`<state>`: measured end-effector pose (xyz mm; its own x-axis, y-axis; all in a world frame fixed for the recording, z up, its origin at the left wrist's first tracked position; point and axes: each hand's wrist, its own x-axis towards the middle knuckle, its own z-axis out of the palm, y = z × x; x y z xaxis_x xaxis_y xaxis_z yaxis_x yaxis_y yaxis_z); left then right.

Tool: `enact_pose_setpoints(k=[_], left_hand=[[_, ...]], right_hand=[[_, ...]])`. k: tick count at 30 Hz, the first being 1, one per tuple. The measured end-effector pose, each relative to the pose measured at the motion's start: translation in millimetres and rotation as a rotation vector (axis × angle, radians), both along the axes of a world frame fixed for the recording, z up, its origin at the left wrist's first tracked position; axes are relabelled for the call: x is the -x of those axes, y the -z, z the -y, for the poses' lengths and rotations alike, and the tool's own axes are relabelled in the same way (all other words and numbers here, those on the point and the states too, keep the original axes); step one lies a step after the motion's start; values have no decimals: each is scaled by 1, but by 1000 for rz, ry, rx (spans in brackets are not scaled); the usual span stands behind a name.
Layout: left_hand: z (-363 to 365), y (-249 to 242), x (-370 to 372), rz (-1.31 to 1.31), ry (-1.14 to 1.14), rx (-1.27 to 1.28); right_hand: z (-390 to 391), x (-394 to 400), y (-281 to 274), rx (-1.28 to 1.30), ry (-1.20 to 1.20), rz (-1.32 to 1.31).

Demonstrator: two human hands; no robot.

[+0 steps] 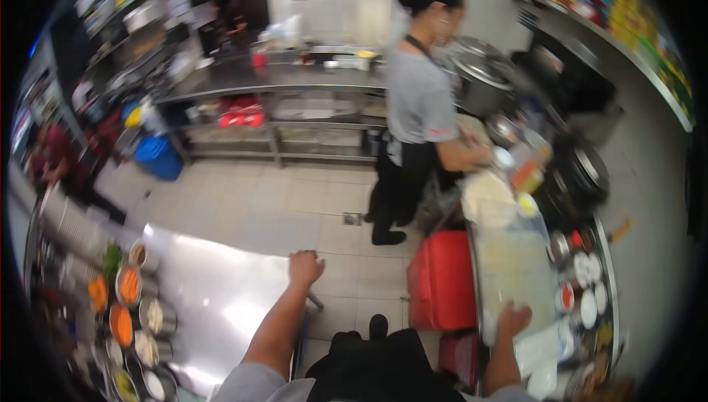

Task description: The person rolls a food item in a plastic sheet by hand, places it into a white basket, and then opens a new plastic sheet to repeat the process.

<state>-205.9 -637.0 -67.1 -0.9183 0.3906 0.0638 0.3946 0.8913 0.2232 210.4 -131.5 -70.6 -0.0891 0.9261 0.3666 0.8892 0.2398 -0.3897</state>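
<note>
Near the right corner of the steel table (221, 276), my left hand (305, 266) hangs by the edge with its fingers curled; whether it touches the edge or holds anything is too blurred to tell. Over the light-coloured cutting surface (512, 269) on the right counter is my right hand (515, 319), with fingers partly bent and nothing visible in it. White plastic packaging (537, 350) lies just below that hand. Small containers, among them a white one (588, 307), stand to its right.
A co-worker (424, 99) in a cap stands at the right counter ahead. A red bin (444, 280) is under that counter. Metal tubs of cut vegetables (128, 285) line the left. A blue bin (158, 157) stands farther back on the tiled floor (346, 269).
</note>
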Motion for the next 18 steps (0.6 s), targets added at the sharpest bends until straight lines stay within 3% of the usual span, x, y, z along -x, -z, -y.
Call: enact_pose_setpoints(k=[5,18], left_hand=[[3,-8,-4,25,-29,74],[7,-7,-4,19,-7,33]], right_hand=[[1,-4,0,-147,-132,30],[16,-1,-11,-175,-81,46]])
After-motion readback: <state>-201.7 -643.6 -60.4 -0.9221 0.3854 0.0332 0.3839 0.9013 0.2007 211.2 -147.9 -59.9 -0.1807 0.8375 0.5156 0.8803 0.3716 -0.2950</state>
